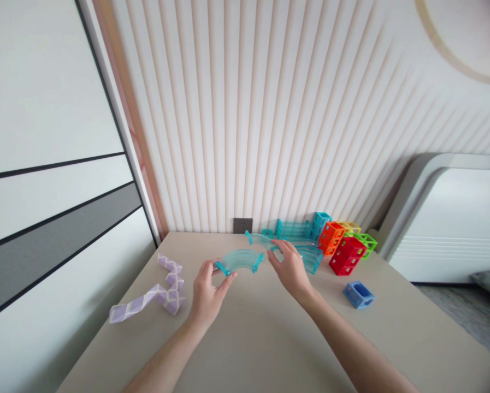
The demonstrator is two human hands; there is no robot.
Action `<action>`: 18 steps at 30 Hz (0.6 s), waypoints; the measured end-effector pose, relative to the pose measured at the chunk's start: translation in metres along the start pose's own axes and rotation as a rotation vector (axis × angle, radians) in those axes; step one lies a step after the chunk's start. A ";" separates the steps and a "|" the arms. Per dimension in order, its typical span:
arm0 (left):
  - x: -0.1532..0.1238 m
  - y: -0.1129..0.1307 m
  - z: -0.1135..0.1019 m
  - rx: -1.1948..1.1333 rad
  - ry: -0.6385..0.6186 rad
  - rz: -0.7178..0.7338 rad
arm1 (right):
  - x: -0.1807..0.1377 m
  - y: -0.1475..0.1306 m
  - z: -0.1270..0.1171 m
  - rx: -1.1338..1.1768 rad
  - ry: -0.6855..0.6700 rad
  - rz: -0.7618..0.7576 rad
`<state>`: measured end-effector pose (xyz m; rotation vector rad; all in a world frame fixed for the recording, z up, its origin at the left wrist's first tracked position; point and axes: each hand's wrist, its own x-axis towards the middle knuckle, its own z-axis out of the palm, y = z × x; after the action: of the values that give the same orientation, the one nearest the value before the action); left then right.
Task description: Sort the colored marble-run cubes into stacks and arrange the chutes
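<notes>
My left hand [209, 291] pinches the left end of a clear teal curved track piece [240, 258] and holds it just above the beige table [265, 338]. My right hand [289, 268] is beside that piece's right end, its fingers closed on a second teal curved track piece [258, 238] that lies toward the wall. More teal track pieces [297, 234] are piled behind my right hand.
Red [347, 255], orange [331, 237], green [365, 241], yellow [350, 225] and teal [322, 220] open cube blocks cluster at the back right. A small blue block [358, 294] lies alone on the right. A lilac folding snake puzzle [158, 292] lies at the left. A wall socket [242, 225] sits behind.
</notes>
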<state>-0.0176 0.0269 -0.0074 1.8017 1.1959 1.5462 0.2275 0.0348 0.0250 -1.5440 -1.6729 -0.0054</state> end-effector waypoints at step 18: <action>-0.015 -0.010 0.025 0.236 -0.359 -0.079 | -0.071 0.009 -0.013 0.283 -0.095 -0.098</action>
<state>0.0040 0.0233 -0.0296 2.0454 1.2917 1.0137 0.2341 -0.0279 -0.0105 -1.2670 -1.7381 0.2461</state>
